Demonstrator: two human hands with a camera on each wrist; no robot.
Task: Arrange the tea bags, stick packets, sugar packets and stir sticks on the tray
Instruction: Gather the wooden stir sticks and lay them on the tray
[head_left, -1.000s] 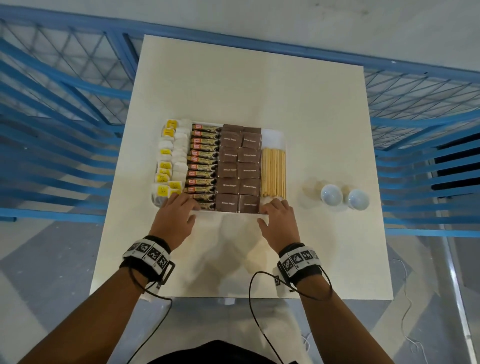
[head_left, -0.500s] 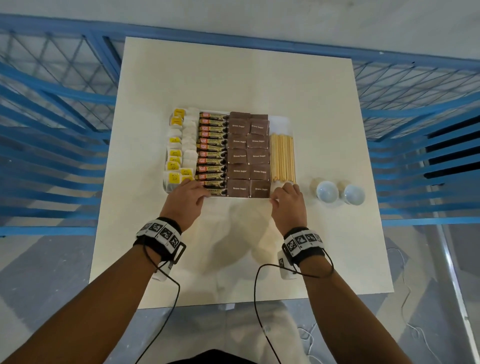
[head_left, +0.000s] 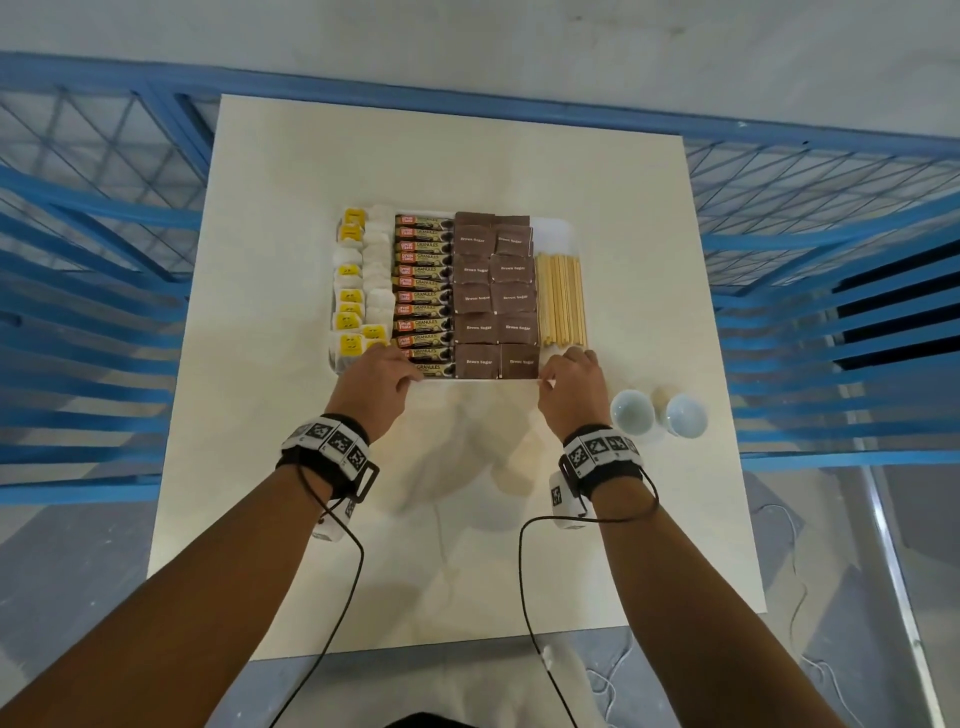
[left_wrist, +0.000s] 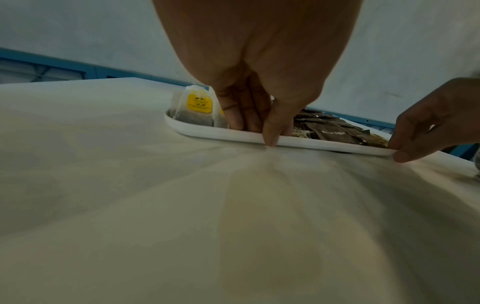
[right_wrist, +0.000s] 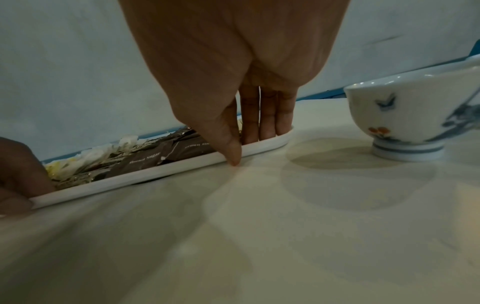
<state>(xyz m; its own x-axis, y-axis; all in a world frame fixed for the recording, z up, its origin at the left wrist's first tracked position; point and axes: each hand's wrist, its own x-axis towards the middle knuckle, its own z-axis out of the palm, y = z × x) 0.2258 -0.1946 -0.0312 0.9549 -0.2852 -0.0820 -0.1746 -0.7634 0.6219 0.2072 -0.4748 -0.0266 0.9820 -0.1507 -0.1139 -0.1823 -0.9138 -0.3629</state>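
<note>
Four neat columns fill the white tray in the head view: tea bags on the left, then stick packets, brown sugar packets and stir sticks on the right. Nothing of the set lies loose on the cream counter, so the arranging looks all but finished; what remains is probably just settling the tray in place. The left hand grips the tray's near edge by the tea bags, and the right hand grips it below the stir sticks. Two small cups stand just right of that hand, clear of the tray.

Over to the left wrist view: the thumb sits against the outside of the rim, fingers down inside beside a yellow-tagged tea bag, pinching the edge.

Now the right wrist view: same grasp, thumb outside, fingers inside the rim, and a painted cup close on the right. The tray's near edge looks slightly raised, with a dark gap beneath.

Around it, blue metal railings flank the counter, with a pale wall at the far side and grey floor below.
</note>
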